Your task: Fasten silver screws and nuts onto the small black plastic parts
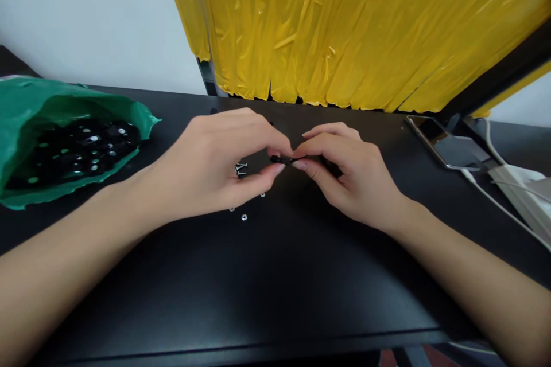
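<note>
Above the middle of the black table, my left hand and my right hand meet fingertip to fingertip. Between them is a small, slim black piece, pinched by the thumb and forefinger of each hand; its exact kind is too small to make out. Behind the left thumb, a few small screws lie on the table, partly hidden by that hand. Nearer me lie small silver washers, one of them in plain sight and others close to the left thumb.
A green bag full of black parts with silver spots lies open at the left. At the right are a phone, a white cable and a white power strip. Yellow plastic sheeting hangs behind the black table.
</note>
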The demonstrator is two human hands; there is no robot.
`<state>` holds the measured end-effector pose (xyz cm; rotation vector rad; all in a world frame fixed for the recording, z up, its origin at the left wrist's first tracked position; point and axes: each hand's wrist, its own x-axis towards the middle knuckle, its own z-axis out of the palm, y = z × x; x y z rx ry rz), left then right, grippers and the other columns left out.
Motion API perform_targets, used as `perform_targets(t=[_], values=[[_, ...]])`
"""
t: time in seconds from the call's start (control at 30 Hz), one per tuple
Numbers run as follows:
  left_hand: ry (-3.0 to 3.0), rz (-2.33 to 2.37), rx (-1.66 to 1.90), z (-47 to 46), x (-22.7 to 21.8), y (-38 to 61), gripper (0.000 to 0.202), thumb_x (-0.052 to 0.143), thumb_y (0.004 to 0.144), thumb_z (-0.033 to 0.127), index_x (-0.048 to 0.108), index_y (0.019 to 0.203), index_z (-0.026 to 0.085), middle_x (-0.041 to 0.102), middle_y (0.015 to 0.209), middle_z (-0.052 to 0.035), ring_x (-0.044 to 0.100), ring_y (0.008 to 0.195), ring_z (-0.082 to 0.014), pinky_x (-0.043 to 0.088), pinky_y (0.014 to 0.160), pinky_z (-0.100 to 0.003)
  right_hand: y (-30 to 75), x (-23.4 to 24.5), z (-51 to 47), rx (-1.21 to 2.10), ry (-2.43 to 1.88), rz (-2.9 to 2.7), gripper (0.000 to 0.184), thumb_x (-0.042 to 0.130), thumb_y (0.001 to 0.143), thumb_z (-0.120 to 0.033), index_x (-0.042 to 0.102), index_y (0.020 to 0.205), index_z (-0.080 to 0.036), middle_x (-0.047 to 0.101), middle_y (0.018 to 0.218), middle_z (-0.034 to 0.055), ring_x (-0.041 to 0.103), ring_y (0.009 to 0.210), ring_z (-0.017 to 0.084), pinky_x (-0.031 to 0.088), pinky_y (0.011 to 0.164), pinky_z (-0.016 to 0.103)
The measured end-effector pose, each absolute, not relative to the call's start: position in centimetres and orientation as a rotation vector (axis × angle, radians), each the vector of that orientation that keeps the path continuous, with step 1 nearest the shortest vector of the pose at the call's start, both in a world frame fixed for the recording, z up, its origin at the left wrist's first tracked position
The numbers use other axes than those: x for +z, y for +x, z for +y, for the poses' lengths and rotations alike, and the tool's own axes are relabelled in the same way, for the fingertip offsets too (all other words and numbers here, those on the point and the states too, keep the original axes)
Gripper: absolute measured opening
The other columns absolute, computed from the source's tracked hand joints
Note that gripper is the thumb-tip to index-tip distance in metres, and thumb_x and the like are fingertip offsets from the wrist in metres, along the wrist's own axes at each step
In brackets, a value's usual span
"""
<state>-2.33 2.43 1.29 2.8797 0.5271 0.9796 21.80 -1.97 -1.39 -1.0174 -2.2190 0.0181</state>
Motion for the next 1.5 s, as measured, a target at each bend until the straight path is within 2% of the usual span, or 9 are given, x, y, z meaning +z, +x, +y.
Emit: perform_targets(t=[0.1, 0.2, 0.33, 0.4, 0.5, 0.7, 0.97, 1.27, 1.5], values=[[2.884, 0.544, 0.915, 2.5, 1.1, -2.3, 0.018, 0.065, 0.103, 0.032, 0.073, 0.114, 0.019, 0.078, 0.104, -0.0042, 0.072, 0.094, -0.0171, 0.053, 0.086, -0.029, 21.6, -1.5, -2.0, 0.036, -0.983, -2.207, 0.012, 0.062, 0.105, -0.022, 0.074, 0.105, -0.025, 0.081, 0.099, 0.0008, 0.071, 0.105, 0.022, 0.050, 0.103, 0.041], [2.868, 0.661, 0.832, 2.6, 1.0, -2.5, 0.019, 0.057, 0.106, 0.036, 0.075, 0.107, 0.030, 0.079, 0.103, 0.0003, 0.075, 0.097, -0.0202, 0.053, 0.091, -0.032, 21.6, -1.5, -1.9, 0.083, -0.980, -2.185, 0.009, 0.066, 0.104, -0.026, 0.075, 0.107, -0.026, 0.081, 0.097, 0.0005, 0.072, 0.100, 0.022, 0.051, 0.101, 0.040], [2.912, 0.803, 0.786, 2.9, 0.9, -2.9, 0.023, 0.054, 0.107, 0.040, 0.072, 0.107, 0.028, 0.079, 0.102, -0.0023, 0.074, 0.096, -0.0238, 0.053, 0.087, -0.035, 22.5, -0.5, -1.7, 0.156, -1.077, -2.102, 0.008, 0.065, 0.101, -0.024, 0.072, 0.105, -0.024, 0.078, 0.102, 0.0030, 0.071, 0.095, 0.021, 0.054, 0.090, 0.037], [2.924, 0.876, 0.745, 3.1, 0.8, -3.1, 0.025, 0.051, 0.107, 0.040, 0.071, 0.110, 0.026, 0.078, 0.104, -0.0041, 0.074, 0.096, -0.0246, 0.052, 0.085, -0.036, 23.2, 0.1, -1.7, 0.215, -1.151, -2.263, 0.006, 0.065, 0.096, -0.020, 0.069, 0.096, -0.025, 0.075, 0.107, 0.0047, 0.068, 0.105, 0.025, 0.051, 0.100, 0.044], [2.904, 0.950, 0.702, 3.3, 0.4, -3.2, 0.026, 0.047, 0.108, 0.038, 0.068, 0.112, 0.024, 0.077, 0.104, -0.0053, 0.074, 0.092, -0.0240, 0.053, 0.082, -0.037, 24.0, 0.3, -1.7, 0.217, -1.277, -2.504, 0.011, 0.070, 0.086, -0.020, 0.071, 0.095, -0.027, 0.066, 0.128, 0.0080, 0.046, 0.139, 0.037, 0.033, 0.118, 0.065], [2.827, 0.881, 0.807, 3.4, -0.1, -3.1, 0.037, 0.045, 0.110, 0.032, 0.059, 0.144, 0.030, 0.074, 0.124, -0.0059, 0.072, 0.109, -0.0230, 0.052, 0.092, -0.036, 23.8, -0.8, -1.7, 0.298, -1.408, -2.570, 0.012, 0.062, 0.088, -0.019, 0.066, 0.097, -0.026, 0.056, 0.134, 0.0087, 0.029, 0.151, 0.037, 0.018, 0.125, 0.071], [2.212, 0.793, 0.828, 2.9, 0.6, -2.3, 0.017, 0.050, 0.109, 0.029, 0.066, 0.116, 0.026, 0.079, 0.105, 0.0007, 0.074, 0.096, -0.0155, 0.054, 0.082, -0.027, 23.2, -1.0, -1.7, 0.268, -1.349, -2.537, 0.011, 0.060, 0.089, -0.016, 0.058, 0.094, -0.026, 0.063, 0.125, 0.0062, 0.041, 0.143, 0.033, 0.021, 0.124, 0.068], [1.498, 0.632, 0.693, 2.6, 0.5, -1.8, 0.028, 0.058, 0.107, 0.029, 0.058, 0.135, 0.026, 0.079, 0.095, -0.0022, 0.071, 0.079, -0.0127, 0.054, 0.067, -0.023, 23.2, -0.9, -1.6, 0.320, -1.250, -2.456, 0.020, 0.053, 0.100, -0.012, 0.060, 0.108, -0.029, 0.072, 0.106, -0.0009, 0.066, 0.109, 0.019, 0.014, 0.126, 0.063], [1.169, 0.604, 0.705, 2.9, 0.6, -2.0, 0.011, 0.060, 0.104, 0.023, 0.067, 0.113, 0.021, 0.079, 0.090, -0.0050, 0.069, 0.074, -0.0115, 0.050, 0.065, -0.022, 23.1, -0.8, -1.4, 0.321, -1.186, -2.320, 0.025, 0.054, 0.098, -0.007, 0.068, 0.105, -0.027, 0.076, 0.102, -0.0008, 0.069, 0.097, 0.019, 0.034, 0.118, 0.056]])
